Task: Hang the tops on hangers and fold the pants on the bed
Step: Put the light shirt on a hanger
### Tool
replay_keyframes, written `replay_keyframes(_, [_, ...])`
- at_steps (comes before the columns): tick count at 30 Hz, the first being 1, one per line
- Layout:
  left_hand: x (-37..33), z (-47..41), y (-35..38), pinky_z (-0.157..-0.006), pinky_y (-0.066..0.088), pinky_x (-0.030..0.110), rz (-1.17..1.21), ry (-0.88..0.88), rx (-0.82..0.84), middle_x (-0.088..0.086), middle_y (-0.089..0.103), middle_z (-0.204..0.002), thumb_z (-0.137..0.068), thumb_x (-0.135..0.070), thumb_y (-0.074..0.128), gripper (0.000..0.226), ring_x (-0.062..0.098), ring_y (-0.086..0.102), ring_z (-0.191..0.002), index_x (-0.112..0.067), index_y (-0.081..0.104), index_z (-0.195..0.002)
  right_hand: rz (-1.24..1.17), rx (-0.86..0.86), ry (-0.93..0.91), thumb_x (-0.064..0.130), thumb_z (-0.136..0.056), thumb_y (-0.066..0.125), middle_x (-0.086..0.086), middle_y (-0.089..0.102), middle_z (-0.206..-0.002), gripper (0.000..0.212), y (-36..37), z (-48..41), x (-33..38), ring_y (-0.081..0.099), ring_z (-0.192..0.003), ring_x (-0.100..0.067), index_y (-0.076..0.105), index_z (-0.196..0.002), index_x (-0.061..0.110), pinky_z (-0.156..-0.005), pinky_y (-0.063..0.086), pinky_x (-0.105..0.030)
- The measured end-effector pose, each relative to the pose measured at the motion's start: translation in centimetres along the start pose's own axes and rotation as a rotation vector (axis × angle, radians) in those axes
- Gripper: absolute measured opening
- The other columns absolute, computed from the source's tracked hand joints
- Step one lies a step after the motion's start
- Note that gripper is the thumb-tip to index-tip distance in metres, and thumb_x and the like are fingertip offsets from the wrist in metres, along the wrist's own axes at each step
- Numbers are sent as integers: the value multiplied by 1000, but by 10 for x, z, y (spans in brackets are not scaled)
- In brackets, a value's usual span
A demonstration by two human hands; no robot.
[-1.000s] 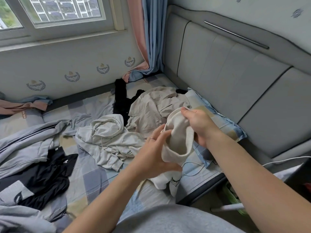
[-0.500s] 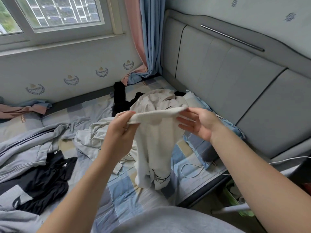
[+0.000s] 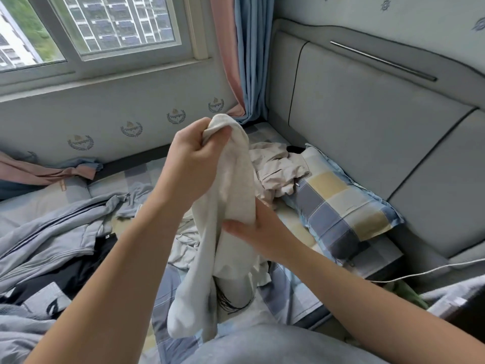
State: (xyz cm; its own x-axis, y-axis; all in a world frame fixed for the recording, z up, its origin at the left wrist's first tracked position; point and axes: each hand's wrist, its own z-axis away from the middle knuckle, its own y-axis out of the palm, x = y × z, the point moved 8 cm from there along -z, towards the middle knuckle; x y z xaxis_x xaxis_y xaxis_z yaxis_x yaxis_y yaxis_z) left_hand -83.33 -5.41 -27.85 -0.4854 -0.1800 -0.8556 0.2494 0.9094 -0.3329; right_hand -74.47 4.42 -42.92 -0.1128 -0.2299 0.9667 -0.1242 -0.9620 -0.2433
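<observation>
We log one person, seen from above. Left hand (image 3: 195, 161) and right hand (image 3: 258, 232): both bare, forearms unsleeved as far as we see them. Worn: one pale grey-blue garment (image 3: 262, 345), plain soft fabric, lowest in view.

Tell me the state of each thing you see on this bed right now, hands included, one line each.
white garment, bunched, held up, hanging down.
left hand, raised, gripping its top end.
right hand, holding it lower down.
checked pillow, lying against the headboard.
beige garment, crumpled beside the pillow.
grey zip jacket, spread out, unfolded.
black garment, crumpled, unfolded.
curtain, drawn aside.
</observation>
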Motion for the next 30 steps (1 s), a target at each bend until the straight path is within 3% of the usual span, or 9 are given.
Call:
replay_keyframes(3, [8, 0, -3, -46, 23, 23, 49, -45, -11, -8, 31, -59, -96, -27, 58, 40, 8, 28, -54, -6, 38, -69, 96, -148, 23, 41, -83, 63, 26, 67, -74, 7, -17, -13, -13, 60, -67, 8, 64, -80, 35, -58, 42, -10])
replay_keyframes(7, [42, -3, -22, -44, 23, 22, -16, -105, -77, -14, 30, -54, -91, -34, 60, 41, 7, 27, -51, -18, 35, -63, -25, -110, 66, 9, -97, 61, 0, 56, -71, 20, -40, -23, -33, 49, -71, -13, 62, -79, 1, -69, 37, -32])
replay_keyframes(12, [93, 0, -33, -52, 29, 26, -138, -191, -147, -15, 40, -53, -91, -34, 63, 37, 5, 34, -53, -21, 47, -60, -122, -111, 110, 21, -99, 61, -9, 57, -75, 28, -62, -17, -23, 50, -71, -17, 66, -85, -3, -62, 39, -31])
replay_keyframes(16, [123, 20, -23, -82, 49, 35, -218, -333, -190, -4, 64, -99, -92, -36, 68, 11, 17, 58, -94, -27, 61, -94, -288, -165, 181, 17, -102, 55, -14, 61, -81, 23, -72, -12, -14, 54, -73, -23, 66, -89, 2, -65, 43, -33])
replay_keyframes(18, [120, 36, -13, -94, 47, 38, -307, -316, -194, 1, 58, -118, -91, -39, 70, 30, 21, 55, -107, -23, 57, -112, -383, -226, 226, 15, -103, 53, -19, 63, -94, 22, -79, -9, -13, 58, -85, -26, 66, -102, -2, -74, 48, -35])
replay_keyframes(20, [110, 52, 7, -84, 51, 31, -265, -259, -127, -1, 61, -106, -89, -41, 71, 29, 17, 59, -96, -20, 56, -103, -457, -295, 275, 18, -103, 53, -21, 64, -99, 29, -87, -5, -12, 62, -87, -27, 62, -115, -8, -76, 53, -33])
replay_keyframes(22, [110, 70, 43, -70, 51, 23, -204, -307, 133, -6, 66, -91, -86, -53, 69, 33, 10, 64, -83, -21, 60, -93, -487, -347, 307, 20, -103, 54, -21, 67, -99, 35, -93, -3, -10, 65, -86, -25, 59, -121, -10, -73, 56, -33])
replay_keyframes(25, [113, 105, 97, -80, 59, 37, -83, -440, 522, -9, 70, -99, -76, -68, 68, 51, 9, 68, -90, -24, 66, -101, -507, -383, 309, 24, -103, 55, -24, 68, -105, 33, -97, 0, -2, 68, -91, -27, 60, -118, -5, -75, 59, -36])
replay_keyframes(30, [105, 103, 112, -77, 54, 42, -158, -271, 338, -9, 69, -86, -91, -41, 68, 19, 15, 64, -82, -24, 66, -99, -566, -387, 256, 25, -102, 56, -26, 70, -102, 38, -101, 0, 9, 71, -88, -29, 61, -117, -10, -76, 60, -39])
